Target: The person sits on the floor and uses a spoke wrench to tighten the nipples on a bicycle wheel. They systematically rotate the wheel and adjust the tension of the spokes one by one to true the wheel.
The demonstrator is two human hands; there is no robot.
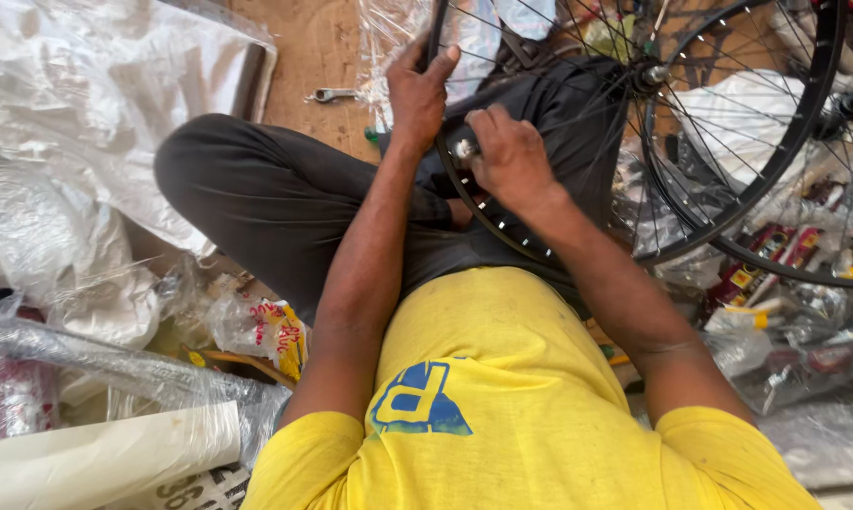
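Note:
A black bicycle wheel rim (pixel 540 247) with thin spokes rests across my lap, its hub (pixel 651 74) to the upper right. My left hand (pixel 417 94) grips the rim at its upper left edge. My right hand (pixel 510 156) is closed around a small metal-tipped tool (pixel 463 148) pressed against the inside of the rim. I sit cross-legged in dark trousers (pixel 256 198) and a yellow shirt.
A second spoked wheel (pixel 804 132) lies to the right, over packets in clear bags (pixel 776 274). A metal spanner (pixel 332 94) lies on the wooden floor ahead. Crumpled plastic sheeting (pixel 77 104) and wrapped goods (pixel 115 368) fill the left side.

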